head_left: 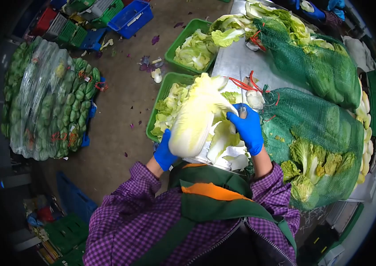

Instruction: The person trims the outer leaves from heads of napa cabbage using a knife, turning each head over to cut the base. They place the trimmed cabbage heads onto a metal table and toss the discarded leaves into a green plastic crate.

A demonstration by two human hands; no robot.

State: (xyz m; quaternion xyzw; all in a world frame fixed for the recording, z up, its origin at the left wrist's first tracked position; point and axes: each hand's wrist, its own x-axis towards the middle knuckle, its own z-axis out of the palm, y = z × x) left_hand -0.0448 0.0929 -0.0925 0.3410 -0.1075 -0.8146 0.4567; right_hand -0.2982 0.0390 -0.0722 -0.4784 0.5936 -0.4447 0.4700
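Observation:
My left hand [165,150], in a blue glove, grips the base of a pale napa cabbage [192,122] from the left. The cabbage is tilted, its leafy top pointing away from me, and one outer leaf spreads out toward my right hand [249,129]. That hand, also gloved in blue, is closed around the handle of a knife [243,111], whose thin blade points away from me. My right fingers are right at the spread leaf's edge. Below the cabbage, loose trimmed leaves [221,141] lie on the metal table [234,62].
Two green crates, a near one [153,113] and a far one [170,49], hold leaves left of the table. Green mesh sacks [316,119] with cabbages cover its right side. Wrapped green vegetables [48,97] are stacked at left. Scraps litter the floor [121,88]. Another person's gloved hand [314,12] shows top right.

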